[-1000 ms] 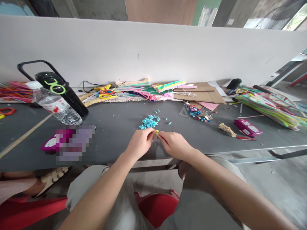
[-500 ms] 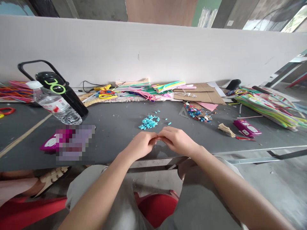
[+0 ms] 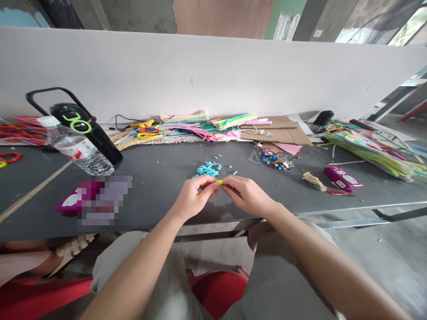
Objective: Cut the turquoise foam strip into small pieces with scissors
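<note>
Between the fingertips of both hands, just above the table's front part, shows a small yellow piece, too small to name. My left hand pinches it from one side, thumb and fingers closed. From the other side my right hand holds it with its fingers pressed together. Directly beyond the hands lies a heap of small light-blue pieces, partly covered by my left hand, with a few loose ones around it.
The grey table bears a water bottle, a black flask, purple packs, a triangle ruler and a pile of coloured bits. Pipe cleaners and cardboard lie along the white partition.
The yellow piece now shows between the fingertips, where it was hidden before. My left thumb and fingers have shifted, and the hands have parted slightly.
</note>
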The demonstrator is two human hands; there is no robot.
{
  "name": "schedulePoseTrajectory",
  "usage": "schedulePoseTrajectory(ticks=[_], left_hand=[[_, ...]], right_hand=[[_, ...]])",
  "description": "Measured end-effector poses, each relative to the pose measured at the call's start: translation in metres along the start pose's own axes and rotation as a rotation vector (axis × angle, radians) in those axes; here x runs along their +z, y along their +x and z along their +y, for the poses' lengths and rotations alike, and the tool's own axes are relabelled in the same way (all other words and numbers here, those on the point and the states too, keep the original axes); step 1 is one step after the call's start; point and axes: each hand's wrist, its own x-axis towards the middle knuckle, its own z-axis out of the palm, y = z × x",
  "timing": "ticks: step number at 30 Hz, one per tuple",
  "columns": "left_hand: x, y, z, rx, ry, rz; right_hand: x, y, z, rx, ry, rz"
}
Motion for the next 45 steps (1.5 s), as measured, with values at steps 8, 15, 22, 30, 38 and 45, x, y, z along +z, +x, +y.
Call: schedulePoseTrajectory(ticks=[8,15,22,30,38,45], left_hand=[[0.004,0.001,-0.014,0.054,0.174,0.025],[0.005,0.002,-0.018,0.058,0.433,0.012],[0.002,-0.002,-0.018,-0.057,0.215,-0.227],[0.0,-0.001,-0.017,-0.188,-0.075,-0.338],[0.007,-0.002,-0.011,-0.193,-0.065,-0.282],[0.006,0.001,-0.007,-0.138,-0.181,-0.164]], right_hand=[[0.006,0.0,-0.002,0.091,-0.184,-0.084],[0.011,0.0,0.002,0.042,-0.224,-0.125],[0.004,0.001,0.005,-0.038,-0.056,-0.101],[-0.005,-0.001,0.005,0.157,0.239,-0.168],[-0.005,0.003,0.014,0.198,0.479,-0.16],[-0.002,0.007,0.014,0.149,0.367,-0.097]])
